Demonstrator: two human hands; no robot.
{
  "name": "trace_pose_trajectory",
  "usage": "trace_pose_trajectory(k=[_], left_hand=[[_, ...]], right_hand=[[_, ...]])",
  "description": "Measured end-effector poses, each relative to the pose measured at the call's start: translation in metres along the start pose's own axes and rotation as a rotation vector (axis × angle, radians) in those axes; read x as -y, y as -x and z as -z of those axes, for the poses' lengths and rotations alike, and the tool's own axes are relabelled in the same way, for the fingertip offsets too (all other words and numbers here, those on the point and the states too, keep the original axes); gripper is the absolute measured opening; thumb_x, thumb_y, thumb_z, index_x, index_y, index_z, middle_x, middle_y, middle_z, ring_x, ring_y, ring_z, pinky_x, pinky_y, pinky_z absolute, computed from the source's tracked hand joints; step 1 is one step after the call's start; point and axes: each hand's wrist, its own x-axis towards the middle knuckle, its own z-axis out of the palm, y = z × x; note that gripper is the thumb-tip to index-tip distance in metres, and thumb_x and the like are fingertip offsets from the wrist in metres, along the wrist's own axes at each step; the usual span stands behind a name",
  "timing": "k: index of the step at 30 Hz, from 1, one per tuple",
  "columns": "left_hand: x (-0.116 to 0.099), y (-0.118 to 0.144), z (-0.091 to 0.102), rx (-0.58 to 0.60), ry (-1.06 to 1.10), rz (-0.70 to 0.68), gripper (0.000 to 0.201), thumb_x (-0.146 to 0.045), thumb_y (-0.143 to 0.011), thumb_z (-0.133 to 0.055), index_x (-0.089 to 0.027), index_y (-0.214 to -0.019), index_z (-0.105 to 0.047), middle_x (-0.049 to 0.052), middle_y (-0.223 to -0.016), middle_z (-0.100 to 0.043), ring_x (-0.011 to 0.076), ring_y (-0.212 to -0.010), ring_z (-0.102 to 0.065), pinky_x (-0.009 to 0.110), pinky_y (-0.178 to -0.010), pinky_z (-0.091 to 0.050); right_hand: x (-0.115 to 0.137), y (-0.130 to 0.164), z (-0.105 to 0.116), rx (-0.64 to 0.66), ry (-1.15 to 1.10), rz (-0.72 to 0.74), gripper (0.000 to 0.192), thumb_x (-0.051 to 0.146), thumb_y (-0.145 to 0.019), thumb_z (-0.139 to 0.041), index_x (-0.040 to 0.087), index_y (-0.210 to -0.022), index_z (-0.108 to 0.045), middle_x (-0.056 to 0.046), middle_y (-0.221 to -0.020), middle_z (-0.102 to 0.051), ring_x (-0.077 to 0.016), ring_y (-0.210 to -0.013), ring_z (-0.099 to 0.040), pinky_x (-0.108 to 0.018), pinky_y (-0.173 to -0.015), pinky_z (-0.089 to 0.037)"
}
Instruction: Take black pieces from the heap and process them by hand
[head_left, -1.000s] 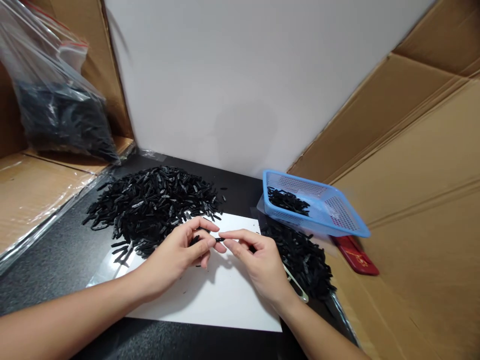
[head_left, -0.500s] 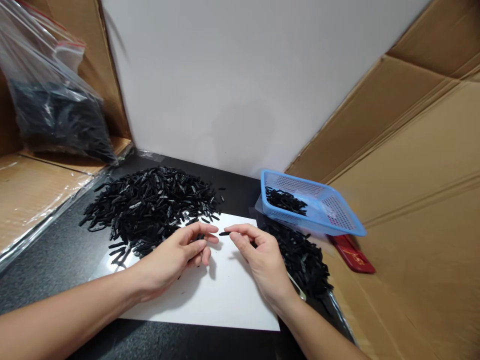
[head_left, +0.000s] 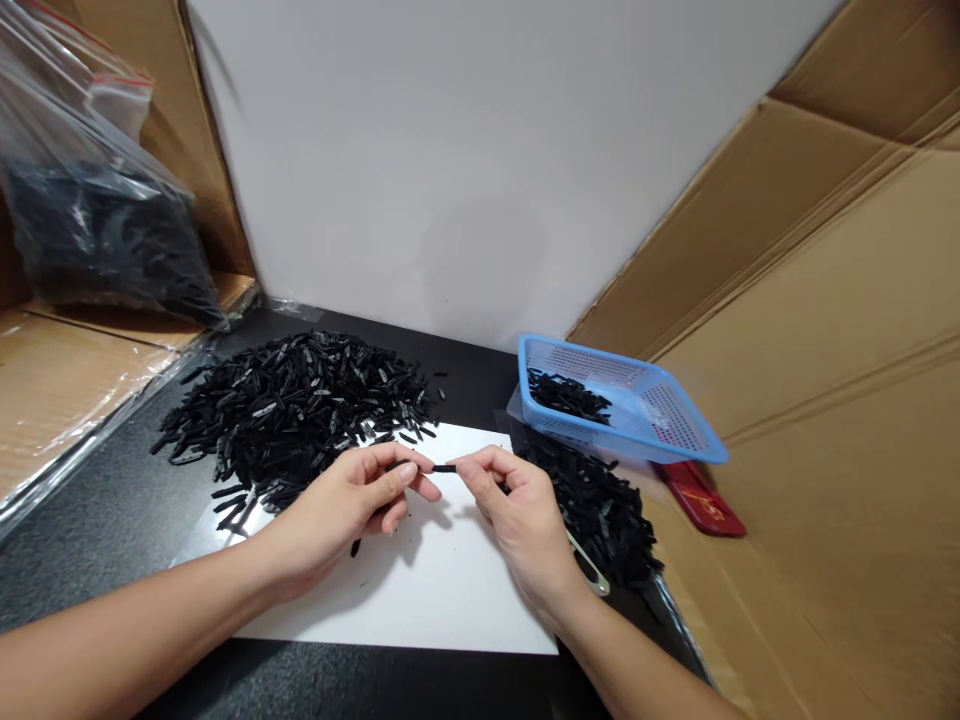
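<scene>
A thin black strip (head_left: 444,468) spans the small gap between my hands, above a white sheet (head_left: 450,590). The thumb and forefinger of my right hand (head_left: 521,505) pinch its right end. My left hand (head_left: 367,495) is half curled, its forefinger tip touching the strip's left end and its thumb close against the forefinger. Something dark shows between that thumb and forefinger; it looks like more black strip, partly hidden. Behind my left hand lies a large pile of similar black strips (head_left: 292,400). A smaller pile (head_left: 611,515) sits to the right of my right hand.
A blue perforated basket (head_left: 645,445) holding some black strips stands at the back right, beside a red flat object (head_left: 701,500). Tweezer-like metal (head_left: 592,572) pokes out near my right wrist. A clear zip bag (head_left: 105,230) of dark pieces rests on cardboard at left.
My left forefinger has come up to the strip, closing the gap there. More of the strip shows between the hands. A dark piece now shows on the sheet below my left hand.
</scene>
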Motion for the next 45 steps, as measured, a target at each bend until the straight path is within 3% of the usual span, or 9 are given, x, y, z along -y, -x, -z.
trace_pose_trajectory(k=[5,11,14,17,20,26,31,36,45], left_hand=[[0.000,0.002,-0.001,-0.015,0.080,0.019,0.023,-0.021,-0.088,-0.056,-0.017,-0.109,-0.065,0.004,-0.093,-0.070,0.0066,-0.058,-0.044,0.022,-0.060,-0.031],[0.002,0.002,-0.001,0.040,0.058,-0.004,0.034,-0.024,-0.091,-0.053,-0.019,-0.125,-0.052,0.002,-0.085,-0.068,0.0080,-0.057,-0.042,0.025,-0.061,-0.032],[0.003,0.004,-0.001,0.083,0.006,-0.044,0.034,-0.026,-0.093,-0.051,-0.020,-0.125,-0.046,-0.002,-0.072,-0.064,0.0095,-0.056,-0.041,0.025,-0.057,-0.028],[0.003,0.007,-0.001,0.104,-0.069,-0.080,0.020,-0.029,-0.094,-0.050,-0.022,-0.113,-0.047,-0.008,-0.056,-0.052,0.0104,-0.053,-0.038,0.025,-0.054,-0.025],[0.003,0.009,-0.001,0.099,-0.092,-0.100,0.011,-0.032,-0.095,-0.050,-0.023,-0.096,-0.044,-0.010,-0.054,-0.051,0.0097,-0.052,-0.037,0.025,-0.052,-0.023],[0.004,0.009,-0.003,0.094,-0.077,-0.094,0.016,-0.033,-0.093,-0.054,-0.023,-0.088,-0.043,-0.010,-0.052,-0.051,0.0093,-0.051,-0.037,0.024,-0.051,-0.022],[0.005,0.009,-0.003,0.071,-0.036,-0.115,0.019,-0.037,-0.092,-0.056,-0.022,-0.088,-0.046,-0.009,-0.055,-0.055,0.0093,-0.051,-0.038,0.024,-0.051,-0.024],[0.003,0.003,0.001,-0.026,-0.009,-0.129,0.019,-0.037,-0.086,-0.064,-0.020,-0.088,-0.056,-0.001,-0.074,-0.068,0.0094,-0.055,-0.039,0.025,-0.053,-0.025],[0.002,0.002,0.001,-0.055,-0.013,-0.091,0.022,-0.036,-0.086,-0.062,-0.018,-0.100,-0.061,-0.004,-0.068,-0.062,0.0092,-0.053,-0.040,0.024,-0.053,-0.026]], right_hand=[[0.001,0.001,0.000,0.027,-0.138,-0.079,0.027,0.041,-0.080,-0.070,0.017,-0.070,-0.063,0.009,-0.048,-0.034,-0.0065,-0.044,-0.020,-0.023,-0.042,-0.013],[0.006,-0.001,0.001,0.188,-0.545,-0.238,0.036,0.045,-0.087,-0.054,0.020,-0.062,-0.046,0.005,-0.049,-0.052,-0.0041,-0.036,-0.018,-0.021,-0.039,-0.014],[0.004,0.000,-0.001,0.177,-0.339,-0.161,0.028,0.045,-0.086,-0.062,0.020,-0.073,-0.056,0.009,-0.047,-0.045,-0.0055,-0.038,-0.021,-0.020,-0.041,-0.017],[0.002,0.003,-0.005,0.160,-0.034,0.008,0.020,0.036,-0.082,-0.069,0.020,-0.095,-0.069,0.008,-0.052,-0.044,-0.0094,-0.048,-0.036,-0.022,-0.048,-0.029],[0.002,0.007,-0.007,0.141,0.087,0.068,0.019,0.035,-0.085,-0.065,0.018,-0.090,-0.072,0.003,-0.059,-0.053,-0.0124,-0.055,-0.043,-0.026,-0.054,-0.036],[0.007,0.009,-0.007,0.126,0.162,0.085,0.021,0.034,-0.084,-0.064,0.020,-0.097,-0.073,0.008,-0.052,-0.035,-0.0116,-0.050,-0.035,-0.026,-0.055,-0.037],[0.006,0.011,-0.005,0.077,0.194,0.090,0.021,0.035,-0.083,-0.064,0.017,-0.088,-0.075,0.005,-0.052,-0.044,-0.0117,-0.050,-0.036,-0.026,-0.051,-0.031],[0.006,0.010,-0.003,0.015,0.155,0.126,0.018,0.032,-0.082,-0.065,0.020,-0.088,-0.077,0.005,-0.054,-0.039,-0.0124,-0.052,-0.036,-0.026,-0.052,-0.031],[0.005,0.006,-0.001,-0.007,0.097,0.064,0.021,0.039,-0.079,-0.069,0.020,-0.080,-0.078,0.001,-0.058,-0.054,-0.0142,-0.055,-0.039,-0.028,-0.053,-0.032]])
